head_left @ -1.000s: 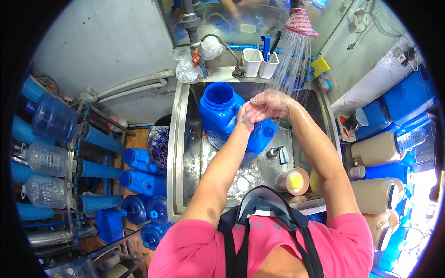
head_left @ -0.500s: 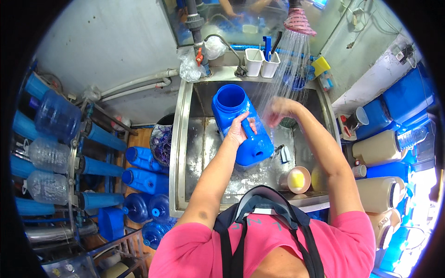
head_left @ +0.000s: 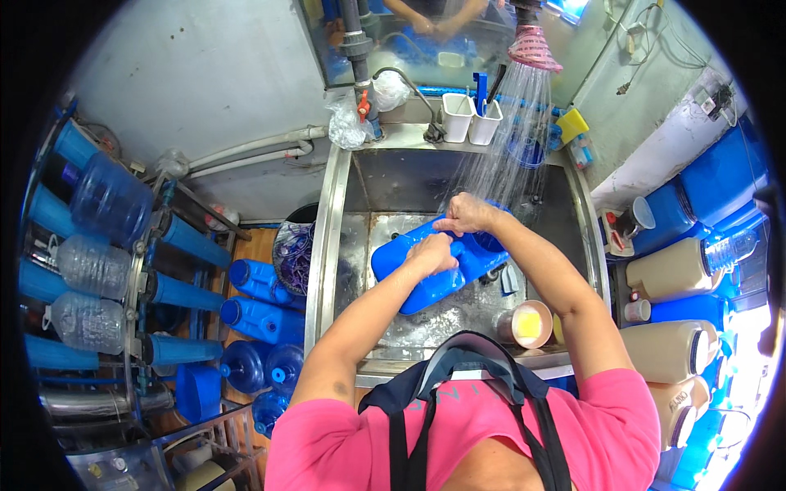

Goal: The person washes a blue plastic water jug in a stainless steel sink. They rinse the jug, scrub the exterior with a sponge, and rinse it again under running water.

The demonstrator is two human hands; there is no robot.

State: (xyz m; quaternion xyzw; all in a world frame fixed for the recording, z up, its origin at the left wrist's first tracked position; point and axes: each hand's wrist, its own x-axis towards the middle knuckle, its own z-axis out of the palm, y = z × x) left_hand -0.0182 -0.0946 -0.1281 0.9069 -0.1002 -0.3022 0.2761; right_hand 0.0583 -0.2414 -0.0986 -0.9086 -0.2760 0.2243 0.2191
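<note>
A blue plastic jug lies tilted over the steel sink, its wide mouth toward the right by the falling water. My left hand is closed round the jug's handle. Just beyond it my right hand, fingers curled, grips the jug's far side near the mouth; its fingertips are partly hidden. Water streams from a shower head wrapped in pink printed material and falls behind and beside my right hand.
In the sink, a round tan container holds a yellow sponge, near a small pale brush-like item. White holders with handled tools stand on the back ledge. Blue jugs and large bottles stand left; tan containers right.
The jug has tipped from mouth-up to lying over, its mouth swinging right toward the water. My right hand has come left from the stream onto the jug.
</note>
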